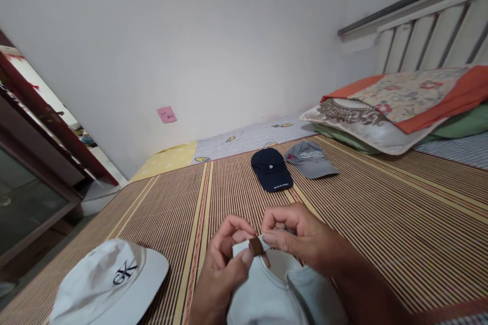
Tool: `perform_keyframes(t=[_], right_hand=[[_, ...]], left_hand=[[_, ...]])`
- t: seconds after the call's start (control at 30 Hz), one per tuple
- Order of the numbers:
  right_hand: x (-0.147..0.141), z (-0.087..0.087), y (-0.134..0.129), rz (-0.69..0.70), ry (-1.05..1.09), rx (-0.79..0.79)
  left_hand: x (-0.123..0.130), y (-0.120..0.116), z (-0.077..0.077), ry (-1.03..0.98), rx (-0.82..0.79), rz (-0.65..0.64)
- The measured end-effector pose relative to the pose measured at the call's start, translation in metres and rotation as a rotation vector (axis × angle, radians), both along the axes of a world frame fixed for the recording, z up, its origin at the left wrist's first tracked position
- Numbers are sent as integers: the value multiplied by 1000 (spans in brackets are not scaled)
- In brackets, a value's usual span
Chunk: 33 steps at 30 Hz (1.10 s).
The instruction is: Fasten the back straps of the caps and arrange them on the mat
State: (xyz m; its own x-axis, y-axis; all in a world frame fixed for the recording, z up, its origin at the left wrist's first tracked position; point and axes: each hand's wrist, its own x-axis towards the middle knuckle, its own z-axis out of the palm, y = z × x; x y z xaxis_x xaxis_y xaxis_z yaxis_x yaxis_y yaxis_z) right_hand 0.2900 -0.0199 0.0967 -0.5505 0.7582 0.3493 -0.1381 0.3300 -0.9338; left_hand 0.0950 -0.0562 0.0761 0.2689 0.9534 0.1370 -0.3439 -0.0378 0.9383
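At the near edge of the head view, a little right of the middle, I have both hands on a pale cap [263,294]. The left hand [223,261] pinches its strap [240,248] beside a small brown band [255,246], thumb below and fingertips above. The right hand [295,236] pinches the strap just right of that band, thumb against curled fingers; what exactly lies between those fingertips is hidden from me.

The strap is narrow and the grips are close together, so I judge the main risk to be a slip: if either thumb eased off, the strap could slide in the band or twist. Pulling unevenly from one side could skew the band. My fingers also cover part of the strap, so a fold or a missed edge there might go unnoticed. The cap's body hangs soft beneath the strap and looks slack; should it sag or turn, it could drag the strap out of line.

Around it, a white cap [102,284] lies at the near left, well apart from the left hand. Farther off, a navy cap [270,167] and a grey cap [310,160] sit side by side on the striped mat [229,188], far enough that a knock from either wrist seems unlikely to me.
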Motion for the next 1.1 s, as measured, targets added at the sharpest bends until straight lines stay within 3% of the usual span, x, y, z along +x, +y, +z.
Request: perform_keyframes(t=[0.27, 0.47, 0.67, 0.77, 0.93, 1.1], right_hand=[[-2, -4, 0, 53, 56, -24], [-3, -4, 0, -13, -32, 21], [4, -7, 6, 75, -56, -136], [10, -12, 11, 90, -66, -136], [11, -16, 13, 77, -22, -147], [3, -10, 9, 97, -20, -161]], left_hand=[[2, -1, 8, 34, -74, 22], [1, 4, 1, -16, -66, 5], [0, 4, 5, -71, -117, 28], [0, 5, 7, -124, -134, 53], [0, 5, 7, -156, -177, 1], [0, 7, 3, -115, -122, -58]])
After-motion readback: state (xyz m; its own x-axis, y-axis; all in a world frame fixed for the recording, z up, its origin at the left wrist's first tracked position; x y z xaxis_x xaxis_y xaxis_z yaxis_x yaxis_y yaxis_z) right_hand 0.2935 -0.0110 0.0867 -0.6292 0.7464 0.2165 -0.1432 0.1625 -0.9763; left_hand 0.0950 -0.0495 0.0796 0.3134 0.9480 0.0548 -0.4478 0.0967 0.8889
